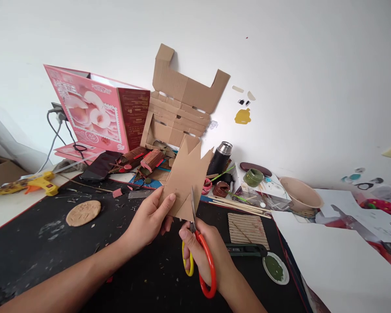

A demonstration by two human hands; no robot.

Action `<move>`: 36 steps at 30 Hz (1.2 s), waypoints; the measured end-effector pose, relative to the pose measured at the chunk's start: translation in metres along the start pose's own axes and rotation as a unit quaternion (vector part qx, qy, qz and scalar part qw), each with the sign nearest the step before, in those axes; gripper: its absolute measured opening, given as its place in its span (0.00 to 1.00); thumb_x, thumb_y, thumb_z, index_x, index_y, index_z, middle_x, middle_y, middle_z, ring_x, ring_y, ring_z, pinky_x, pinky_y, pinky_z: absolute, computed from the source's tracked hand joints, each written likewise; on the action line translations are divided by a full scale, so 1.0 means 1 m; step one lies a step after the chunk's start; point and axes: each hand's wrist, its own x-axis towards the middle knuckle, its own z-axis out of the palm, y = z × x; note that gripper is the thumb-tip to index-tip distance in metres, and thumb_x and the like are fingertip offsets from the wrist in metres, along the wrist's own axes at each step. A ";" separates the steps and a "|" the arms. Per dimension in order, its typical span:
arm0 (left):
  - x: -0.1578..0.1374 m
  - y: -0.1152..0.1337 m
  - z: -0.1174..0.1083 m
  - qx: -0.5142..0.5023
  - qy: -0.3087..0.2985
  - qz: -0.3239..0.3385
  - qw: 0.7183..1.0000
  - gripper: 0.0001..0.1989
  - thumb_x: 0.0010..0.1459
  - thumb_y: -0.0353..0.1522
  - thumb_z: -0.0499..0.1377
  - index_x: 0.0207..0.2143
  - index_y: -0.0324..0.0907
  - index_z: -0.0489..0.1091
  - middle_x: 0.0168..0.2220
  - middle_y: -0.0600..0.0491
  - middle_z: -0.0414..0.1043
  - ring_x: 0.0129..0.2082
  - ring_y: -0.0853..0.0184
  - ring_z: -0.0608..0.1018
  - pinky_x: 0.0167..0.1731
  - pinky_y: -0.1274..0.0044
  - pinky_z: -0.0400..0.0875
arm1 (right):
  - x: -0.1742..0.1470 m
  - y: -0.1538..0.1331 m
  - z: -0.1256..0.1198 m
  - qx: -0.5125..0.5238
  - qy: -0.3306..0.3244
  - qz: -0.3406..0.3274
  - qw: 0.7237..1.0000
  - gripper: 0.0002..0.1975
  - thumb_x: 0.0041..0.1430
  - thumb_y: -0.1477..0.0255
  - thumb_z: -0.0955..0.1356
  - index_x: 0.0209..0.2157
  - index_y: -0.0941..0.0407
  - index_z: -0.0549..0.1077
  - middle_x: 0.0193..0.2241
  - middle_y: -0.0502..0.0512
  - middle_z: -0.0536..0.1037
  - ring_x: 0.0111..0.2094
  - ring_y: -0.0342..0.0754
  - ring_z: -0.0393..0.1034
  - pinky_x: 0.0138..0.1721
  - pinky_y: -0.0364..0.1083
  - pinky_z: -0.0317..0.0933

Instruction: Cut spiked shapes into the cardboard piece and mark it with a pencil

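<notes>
1. Cardboard piece [186, 176]: held upright over the black mat [35, 252], long axis pointing up and away, notched top edge.
2. Left hand [150, 219]: pinched shut on the cardboard's lower left edge.
3. Right hand [205, 252]: directly below the cardboard, clamped through the scissors [198, 250]; blades point up into its bottom edge.
4. Right of the cardboard: stick panel [247, 228], utility knife [246, 250], flask [220, 158].
5. Left of it: clay disc [84, 212], glue gun [35, 184].

L hand [150, 217] raised, fingers pinched; R hand [205, 248] fisted, thumb up; forearms converge.
</notes>
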 end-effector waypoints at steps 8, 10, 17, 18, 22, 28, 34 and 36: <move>-0.001 -0.002 0.000 -0.001 0.004 0.000 1.000 0.24 0.65 0.56 0.58 0.41 0.44 0.66 0.13 0.64 0.64 0.09 0.72 0.62 0.10 0.83 0.56 | 0.000 0.001 0.002 -0.035 0.026 0.011 0.999 0.24 0.75 0.47 0.63 0.39 0.54 0.70 0.17 0.43 0.70 0.14 0.43 0.68 0.17 0.38 0.60; -0.001 -0.003 0.000 -0.001 0.003 0.001 1.000 0.23 0.66 0.55 0.57 0.41 0.44 0.66 0.13 0.64 0.64 0.09 0.73 0.63 0.10 0.83 0.57 | 0.000 0.002 0.003 -0.047 0.033 0.010 0.998 0.25 0.75 0.46 0.62 0.37 0.53 0.69 0.17 0.44 0.70 0.14 0.43 0.69 0.17 0.39 0.60; 0.000 -0.008 -0.001 -0.001 0.004 0.009 1.000 0.22 0.68 0.54 0.57 0.42 0.44 0.66 0.15 0.64 0.64 0.10 0.72 0.63 0.10 0.83 0.58 | 0.001 0.007 0.004 -0.079 0.052 0.010 0.995 0.27 0.74 0.44 0.60 0.35 0.52 0.68 0.16 0.45 0.69 0.13 0.44 0.68 0.16 0.40 0.59; 0.000 -0.007 -0.001 0.000 0.003 0.009 1.000 0.22 0.67 0.54 0.57 0.42 0.44 0.66 0.14 0.64 0.64 0.10 0.72 0.63 0.10 0.83 0.59 | 0.001 0.007 0.004 -0.079 0.053 0.010 0.995 0.27 0.74 0.43 0.59 0.35 0.52 0.68 0.16 0.45 0.69 0.13 0.44 0.68 0.16 0.40 0.59; 0.000 -0.005 -0.001 0.003 0.001 0.007 1.000 0.22 0.67 0.54 0.56 0.42 0.44 0.65 0.14 0.64 0.64 0.10 0.73 0.63 0.10 0.83 0.58 | 0.001 0.009 0.004 -0.076 0.054 0.011 0.996 0.28 0.74 0.43 0.59 0.35 0.52 0.69 0.16 0.45 0.68 0.13 0.45 0.68 0.16 0.40 0.58; -0.001 -0.001 0.001 0.002 0.003 0.011 1.000 0.22 0.67 0.54 0.57 0.41 0.44 0.65 0.14 0.65 0.63 0.10 0.73 0.62 0.10 0.84 0.57 | 0.000 0.012 0.005 -0.078 0.060 0.018 0.995 0.28 0.74 0.43 0.58 0.35 0.52 0.69 0.15 0.45 0.67 0.13 0.45 0.68 0.15 0.40 0.56; -0.001 -0.001 0.001 0.004 0.004 0.010 1.000 0.23 0.67 0.54 0.57 0.41 0.44 0.65 0.14 0.65 0.63 0.10 0.73 0.62 0.10 0.84 0.58 | 0.002 0.010 0.004 -0.085 0.064 0.033 0.994 0.26 0.75 0.45 0.59 0.34 0.51 0.68 0.15 0.45 0.67 0.13 0.46 0.68 0.14 0.40 0.56; 0.000 -0.001 0.001 0.004 0.006 0.010 1.000 0.23 0.66 0.54 0.57 0.41 0.44 0.65 0.14 0.65 0.63 0.10 0.73 0.62 0.10 0.84 0.58 | 0.002 0.009 0.004 -0.093 0.066 0.038 0.993 0.24 0.75 0.47 0.60 0.34 0.51 0.68 0.15 0.45 0.67 0.12 0.46 0.68 0.14 0.40 0.56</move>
